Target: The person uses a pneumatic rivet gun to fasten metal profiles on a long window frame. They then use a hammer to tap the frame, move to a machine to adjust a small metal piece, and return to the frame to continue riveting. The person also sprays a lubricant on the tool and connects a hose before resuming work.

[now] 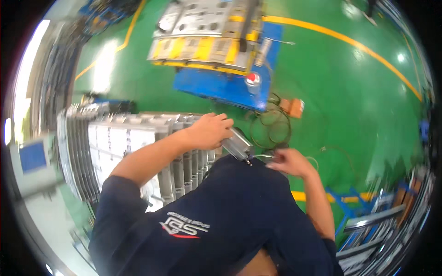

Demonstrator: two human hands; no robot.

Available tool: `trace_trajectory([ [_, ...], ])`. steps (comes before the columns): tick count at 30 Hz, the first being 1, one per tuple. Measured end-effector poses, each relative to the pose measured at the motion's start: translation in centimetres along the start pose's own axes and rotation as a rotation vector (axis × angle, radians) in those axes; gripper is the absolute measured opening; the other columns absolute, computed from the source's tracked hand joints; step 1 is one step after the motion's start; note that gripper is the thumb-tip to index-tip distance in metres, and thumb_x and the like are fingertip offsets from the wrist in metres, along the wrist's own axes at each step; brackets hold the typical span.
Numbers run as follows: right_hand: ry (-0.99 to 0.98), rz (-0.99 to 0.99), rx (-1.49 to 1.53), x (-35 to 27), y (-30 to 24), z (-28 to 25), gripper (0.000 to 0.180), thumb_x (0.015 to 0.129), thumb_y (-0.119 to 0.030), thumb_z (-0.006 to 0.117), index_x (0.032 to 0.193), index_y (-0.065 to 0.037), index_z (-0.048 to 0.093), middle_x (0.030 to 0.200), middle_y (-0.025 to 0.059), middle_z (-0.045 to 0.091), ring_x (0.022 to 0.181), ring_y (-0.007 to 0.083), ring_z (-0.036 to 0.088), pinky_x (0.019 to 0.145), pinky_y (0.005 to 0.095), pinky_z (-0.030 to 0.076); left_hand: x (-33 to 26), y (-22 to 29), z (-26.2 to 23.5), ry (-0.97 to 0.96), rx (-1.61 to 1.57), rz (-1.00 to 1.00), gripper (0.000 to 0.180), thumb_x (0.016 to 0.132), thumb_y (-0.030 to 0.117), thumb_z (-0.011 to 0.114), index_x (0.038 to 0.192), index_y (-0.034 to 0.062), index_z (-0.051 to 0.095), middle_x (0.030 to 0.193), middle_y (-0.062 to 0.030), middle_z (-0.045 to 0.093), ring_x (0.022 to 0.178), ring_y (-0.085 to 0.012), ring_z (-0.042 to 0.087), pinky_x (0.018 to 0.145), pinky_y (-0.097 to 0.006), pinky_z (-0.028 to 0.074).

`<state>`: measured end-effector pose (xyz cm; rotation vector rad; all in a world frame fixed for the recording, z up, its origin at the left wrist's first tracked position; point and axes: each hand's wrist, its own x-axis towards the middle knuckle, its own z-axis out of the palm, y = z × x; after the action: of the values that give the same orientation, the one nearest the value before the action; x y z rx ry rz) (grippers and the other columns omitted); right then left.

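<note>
My left hand [209, 131] is closed with its fingers curled over the upper end of a short silver metal piece [237, 145], boxy and shiny, which tilts down to the right in front of my body. A small fitting shows at its lower end. From near that end a thin pale tube or wire [263, 156] leads toward my right hand [291, 162]. The right fingers are pinched together, and what lies between them is blurred and partly hidden. Just left of my body, under my left forearm, lies a stack of silver metal profiles [177, 177].
Ahead, a blue platform [214, 89] carries a machine bed with yellow-and-silver edging [198, 49] and a red button [252, 78]. Coiled hose [271, 131] and an orange box [296, 108] lie on the green floor [340, 92]. Racks with metal profiles [375, 221] stand at the lower right.
</note>
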<state>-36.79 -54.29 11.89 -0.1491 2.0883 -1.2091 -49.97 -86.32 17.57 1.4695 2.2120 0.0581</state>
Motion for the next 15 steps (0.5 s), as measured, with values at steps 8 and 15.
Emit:
trace_trajectory([
  [8, 0.031, 0.356, 0.328, -4.8, 8.7, -1.0, 0.035, 0.092, -0.026, 0.072, 0.07, -0.001, 0.062, 0.06, 0.0028, 0.057, 0.056, 0.0111, 0.055, 0.052, 0.0302, 0.044, -1.3, -6.4, 3.0, -0.099, 0.062, -0.184, 0.033, 0.078, 0.022, 0.072, 0.11, 0.0175, 0.066, 0.11, -0.0043, 0.068, 0.093, -0.0274, 0.069, 0.072, -0.045, 0.054],
  [15, 0.242, 0.311, -0.031, 1.5, 2.9, 0.4, 0.031, 0.094, -0.028, 0.068, 0.08, -0.001, 0.063, 0.069, 0.0113, 0.066, 0.06, 0.0248, 0.063, 0.057, 0.0383, 0.048, -3.4, -16.8, 5.5, 0.095, 0.074, -0.266, 0.025, 0.083, 0.018, 0.066, 0.108, 0.0172, 0.069, 0.102, -0.0039, 0.07, 0.091, -0.0267, 0.071, 0.073, -0.043, 0.055],
])
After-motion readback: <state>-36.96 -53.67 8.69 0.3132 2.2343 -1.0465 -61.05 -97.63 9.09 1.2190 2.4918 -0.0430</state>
